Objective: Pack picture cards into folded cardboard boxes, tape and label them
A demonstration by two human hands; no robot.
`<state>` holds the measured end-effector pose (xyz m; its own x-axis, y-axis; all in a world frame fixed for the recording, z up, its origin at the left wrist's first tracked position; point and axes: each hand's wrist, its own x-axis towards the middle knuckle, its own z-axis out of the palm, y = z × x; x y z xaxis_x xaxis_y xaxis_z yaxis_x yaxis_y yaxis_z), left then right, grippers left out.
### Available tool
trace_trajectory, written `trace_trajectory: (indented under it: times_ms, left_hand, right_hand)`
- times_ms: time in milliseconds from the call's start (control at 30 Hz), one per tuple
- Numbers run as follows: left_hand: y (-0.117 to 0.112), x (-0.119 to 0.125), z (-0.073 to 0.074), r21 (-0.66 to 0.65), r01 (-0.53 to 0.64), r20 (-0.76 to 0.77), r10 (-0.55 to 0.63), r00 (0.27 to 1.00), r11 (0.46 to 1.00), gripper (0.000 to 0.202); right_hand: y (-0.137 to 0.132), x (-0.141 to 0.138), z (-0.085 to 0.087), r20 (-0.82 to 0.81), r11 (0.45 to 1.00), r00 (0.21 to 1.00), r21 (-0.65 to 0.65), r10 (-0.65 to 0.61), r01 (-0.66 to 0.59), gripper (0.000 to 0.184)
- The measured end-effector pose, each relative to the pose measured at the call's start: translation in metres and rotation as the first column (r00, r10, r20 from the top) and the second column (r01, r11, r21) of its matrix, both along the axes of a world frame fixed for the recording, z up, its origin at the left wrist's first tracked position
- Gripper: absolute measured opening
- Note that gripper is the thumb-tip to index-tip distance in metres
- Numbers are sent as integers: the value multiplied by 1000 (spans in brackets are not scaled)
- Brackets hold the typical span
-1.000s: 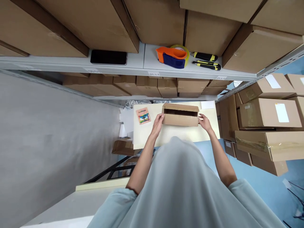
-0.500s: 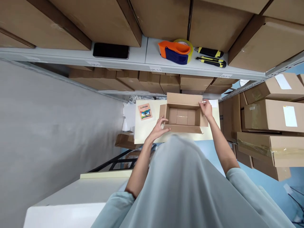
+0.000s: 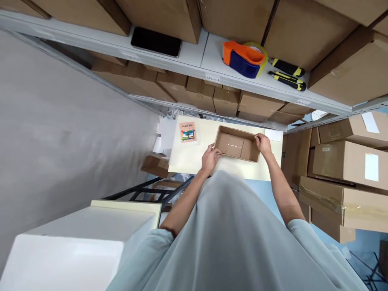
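An open, empty cardboard box (image 3: 235, 145) stands upright on a pale yellow table (image 3: 194, 159). My left hand (image 3: 210, 157) grips its near left corner, fingers curled over the rim. My right hand (image 3: 263, 144) holds the right end wall, fingers closed on the edge. A small colourful card (image 3: 188, 131) lies on the table to the left of the box. A white paper slip (image 3: 273, 135) lies beyond the box on the right.
A shelf (image 3: 194, 60) above the table carries a black phone (image 3: 156, 41), an orange and blue tape dispenser (image 3: 244, 59) and two yellow-black utility knives (image 3: 287, 74). Cardboard cartons (image 3: 348, 161) are stacked on the right. A white block (image 3: 75, 242) stands at lower left.
The box was turned from lying on its side to standing with its opening up. Its flaps, spread out half a second ago, are now folded down. Both hands shifted to the box's ends.
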<state>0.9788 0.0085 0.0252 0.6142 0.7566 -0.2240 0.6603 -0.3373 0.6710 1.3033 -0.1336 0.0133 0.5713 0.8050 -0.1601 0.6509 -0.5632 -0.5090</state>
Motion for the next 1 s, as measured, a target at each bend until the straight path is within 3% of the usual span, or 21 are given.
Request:
trace_trajectory:
  times_ms: [200,333,400,500,567,633,700,767,867,933,1000]
  left_hand:
    - [-5,-8,9,-42,27,60,-25,998,999,18]
    - [-6,-14,10,-129,53,50,-47,998,990,23]
    - [-7,-25,13,-163,90,99,-75,992,983,38]
    - [-1,-56,25,-173,98,226,-57,972,980,80]
    - [16,-84,33,-145,29,294,15,956,989,93]
    - [48,-116,33,-105,-116,323,144,936,988,91]
    - [92,-147,22,-77,-310,286,318,904,948,85]
    - [141,-175,2,-84,-477,192,484,854,875,84]
    - [207,-200,-35,-127,-650,25,658,753,749,85]
    - [238,-207,-55,-179,-694,-77,693,716,697,89]
    - [257,-208,-71,-238,-703,-151,689,709,670,90]
  right_hand:
    - [-3,-6,13,54,998,998,54,36,-39,50]
    - [-2,-17,23,50,1000,998,2,31,-31,57]
    - [3,-23,36,105,999,994,-31,30,-27,62]
    - [15,-41,74,239,1000,971,-17,14,-11,74]
    - [32,-68,107,298,998,954,44,27,-42,75]
    - [59,-108,134,279,985,958,135,67,-108,67]
    - [95,-156,143,181,966,977,209,115,-153,58]
    - [140,-203,129,43,955,984,236,173,-179,55]
    - [216,-256,74,-201,982,971,161,132,-100,53]
    - [262,-277,32,-317,995,946,-85,-70,45,46]
    - [295,-288,-3,-313,943,911,-278,-269,183,42]
